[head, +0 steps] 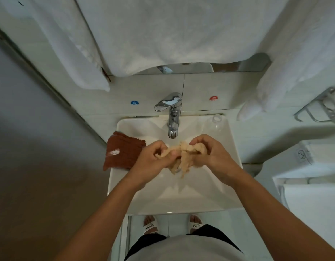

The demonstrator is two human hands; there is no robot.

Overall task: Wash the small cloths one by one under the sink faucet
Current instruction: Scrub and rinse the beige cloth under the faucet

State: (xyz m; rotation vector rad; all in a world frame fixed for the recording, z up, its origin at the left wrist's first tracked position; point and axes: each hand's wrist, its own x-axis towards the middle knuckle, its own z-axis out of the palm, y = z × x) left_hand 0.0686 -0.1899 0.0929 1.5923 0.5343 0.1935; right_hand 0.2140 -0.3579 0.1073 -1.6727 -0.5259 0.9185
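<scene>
A small beige cloth (pixel 183 157) is bunched between both hands over the white sink basin (pixel 174 194), just below the chrome faucet spout (pixel 172 127). My left hand (pixel 153 159) grips its left end with curled fingers. My right hand (pixel 209 153) grips its right end, and loose folds hang down between the two. A rust-brown cloth (pixel 123 152) with a white smear lies over the sink's left rim. I cannot tell whether water is running.
White towels (pixel 162 34) hang above the sink and on both sides. A clear glass (pixel 217 119) stands at the sink's back right corner. A wire rack (pixel 320 106) is on the right wall, and folded white linen (pixel 313 194) lies lower right.
</scene>
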